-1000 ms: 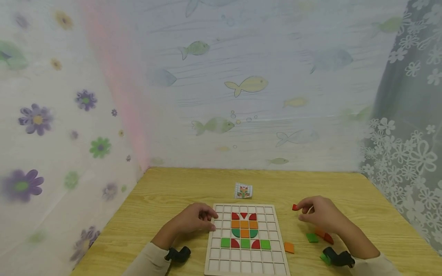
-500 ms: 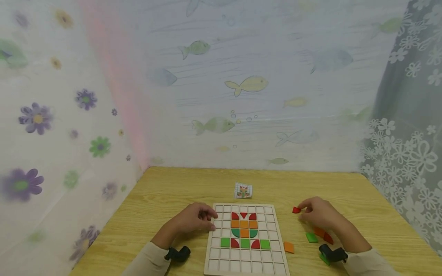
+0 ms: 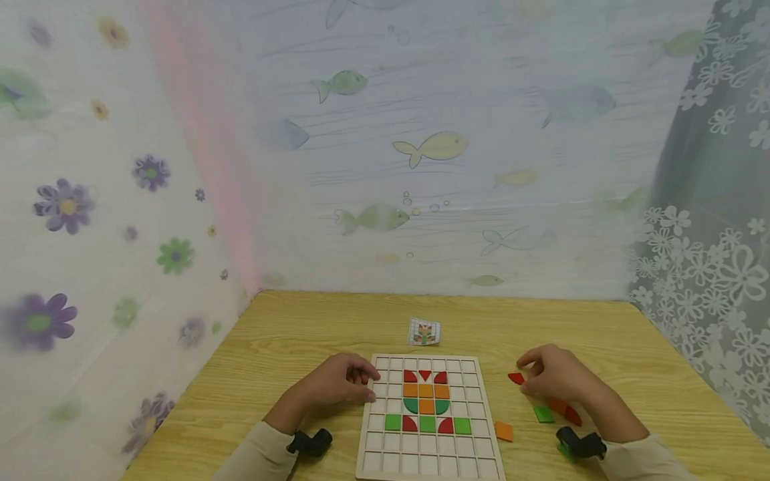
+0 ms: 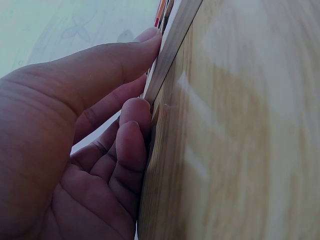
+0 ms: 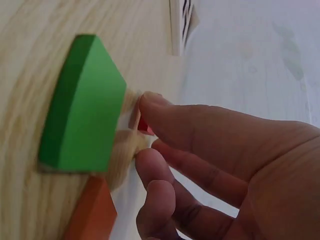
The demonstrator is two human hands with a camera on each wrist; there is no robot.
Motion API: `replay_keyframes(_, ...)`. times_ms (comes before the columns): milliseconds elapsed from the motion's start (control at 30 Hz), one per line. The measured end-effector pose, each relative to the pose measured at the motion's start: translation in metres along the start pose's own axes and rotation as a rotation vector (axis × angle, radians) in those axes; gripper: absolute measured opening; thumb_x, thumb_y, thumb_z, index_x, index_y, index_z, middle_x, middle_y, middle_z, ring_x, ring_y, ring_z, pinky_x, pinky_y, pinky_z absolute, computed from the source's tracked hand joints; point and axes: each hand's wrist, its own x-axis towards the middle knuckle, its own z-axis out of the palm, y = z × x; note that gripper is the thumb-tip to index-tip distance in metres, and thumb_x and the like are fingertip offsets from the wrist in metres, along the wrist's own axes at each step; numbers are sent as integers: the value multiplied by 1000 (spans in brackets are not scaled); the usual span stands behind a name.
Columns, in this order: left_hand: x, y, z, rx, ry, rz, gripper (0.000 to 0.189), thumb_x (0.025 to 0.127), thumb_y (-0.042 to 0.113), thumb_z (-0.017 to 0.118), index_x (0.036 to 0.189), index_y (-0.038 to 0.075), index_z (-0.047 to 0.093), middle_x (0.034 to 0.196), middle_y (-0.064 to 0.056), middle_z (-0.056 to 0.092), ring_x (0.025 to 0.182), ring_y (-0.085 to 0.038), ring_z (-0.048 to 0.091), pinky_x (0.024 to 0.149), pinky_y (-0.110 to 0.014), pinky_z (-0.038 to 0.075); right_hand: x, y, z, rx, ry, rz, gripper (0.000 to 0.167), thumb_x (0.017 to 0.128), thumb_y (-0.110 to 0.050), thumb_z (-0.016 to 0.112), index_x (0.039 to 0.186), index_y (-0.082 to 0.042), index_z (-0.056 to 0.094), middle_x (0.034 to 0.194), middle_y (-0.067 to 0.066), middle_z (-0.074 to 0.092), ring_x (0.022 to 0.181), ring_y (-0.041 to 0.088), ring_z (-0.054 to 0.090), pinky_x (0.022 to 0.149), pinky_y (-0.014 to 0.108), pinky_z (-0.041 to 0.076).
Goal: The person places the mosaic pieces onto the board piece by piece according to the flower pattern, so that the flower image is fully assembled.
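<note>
On the table lies a wooden grid board (image 3: 400, 463) with red, orange, green and teal pieces set in its squares. My left hand (image 3: 337, 382) holds the board's left rim, the thumb on its edge and the other fingers curled beside it in the left wrist view. Right of the board, my right hand (image 3: 556, 374) has a red quarter-circle piece (image 3: 516, 379) at its thumb and fingertips; in the right wrist view the thumb partly hides this red piece (image 5: 144, 125). Below that hand lie a green square piece (image 3: 544, 414) and an orange piece (image 3: 558, 405).
A small pattern card (image 3: 424, 332) lies beyond the board. An orange square (image 3: 504, 431) sits by the board's right edge. Another red piece (image 3: 573, 416) and a partly hidden green piece (image 3: 567, 451) are near the right wrist camera (image 3: 582, 443). Printed curtains surround the table.
The red piece has turned and shifted slightly toward the person at the right fingertips. The right hand has changed its finger position a little. The left hand and board stay in place.
</note>
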Motion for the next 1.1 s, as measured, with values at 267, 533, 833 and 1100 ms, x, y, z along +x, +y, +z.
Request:
replay_keyframes(267,-1,3,0,4,-1,-2,30,89,30,84,116,19,77,99,2,66,85,-16,58,73,-28,51,3,-2,4,-28,23,-22,24,82,-9,87,104,-5,77,93,3,69,84,18,62,74,37,56)
replay_keyframes(533,-1,2,0,-6,-1,-10,30,89,29,84,116,19,77,98,1,66,84,-15,58,73,-28,51,2,-6,5,-53,38,-18,20,81,-9,86,99,-6,78,92,2,72,83,16,65,73,38,57)
replay_keyframes(833,1,0,0,0,-1,-4,28,89,31,84,115,23,77,100,1,67,86,-17,58,73,-28,50,0,-20,9,-72,40,-59,21,80,-15,89,97,-9,79,89,-1,72,80,14,63,71,34,56)
replay_keyframes(1100,0,-2,1,-19,0,-8,28,88,30,85,114,23,77,97,-1,66,85,-17,58,72,-28,50,-2,-39,16,-46,30,-113,22,80,-16,89,98,-9,79,88,-2,72,80,13,64,69,32,55)
